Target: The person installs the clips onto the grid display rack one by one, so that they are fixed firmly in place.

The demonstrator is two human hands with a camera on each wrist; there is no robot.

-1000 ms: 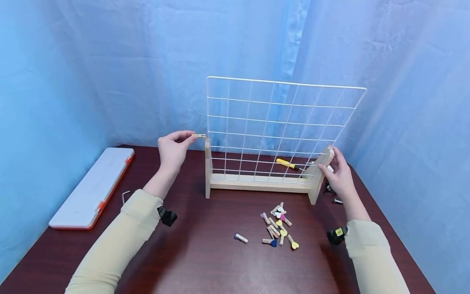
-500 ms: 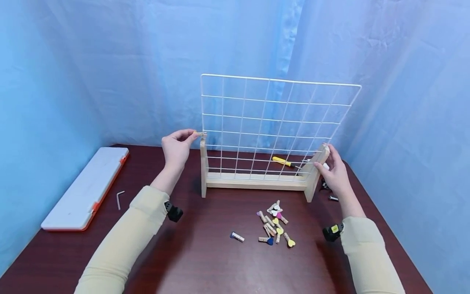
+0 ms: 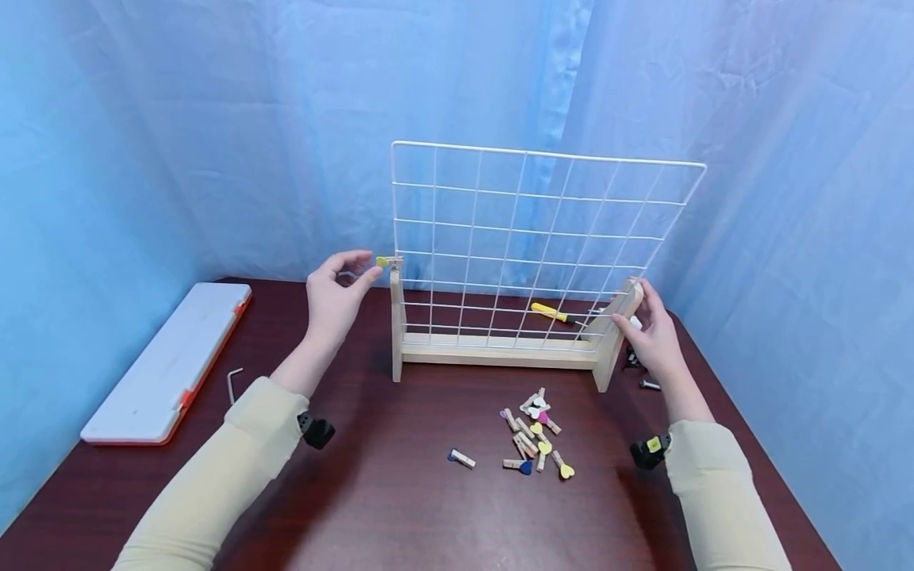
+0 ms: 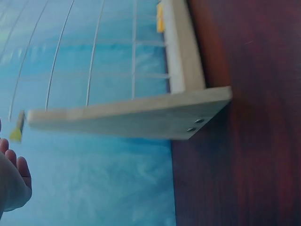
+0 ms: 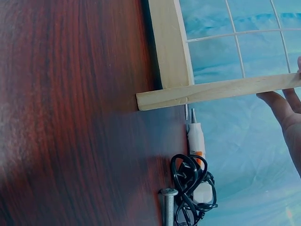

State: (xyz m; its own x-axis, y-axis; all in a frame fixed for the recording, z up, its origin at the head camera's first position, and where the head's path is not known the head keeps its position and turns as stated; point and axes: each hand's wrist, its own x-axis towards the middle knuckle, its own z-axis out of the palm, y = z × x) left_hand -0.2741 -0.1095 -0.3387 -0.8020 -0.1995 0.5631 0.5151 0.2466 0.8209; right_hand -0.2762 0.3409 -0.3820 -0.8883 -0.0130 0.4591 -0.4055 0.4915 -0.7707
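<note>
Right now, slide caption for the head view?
Right hand grips wooden stand; open left hand beside yellow heart clothespin at left edge of wire grid.

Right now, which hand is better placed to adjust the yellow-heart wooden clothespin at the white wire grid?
Left hand, likely: beside the clothespin; right hand grips the opposite pale wooden upright.

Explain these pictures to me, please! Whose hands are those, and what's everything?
Those are a person's bare hands, not a robot's. The wide picture comes from a camera on their head, the other two from wrist cameras. The right hand holds one end of a wooden stand with a white wire grid. The left hand is next to a yellow-heart clothespin at the grid's left edge. More clothespins, a white case and a yellow-handled tool lie on the table.
</note>
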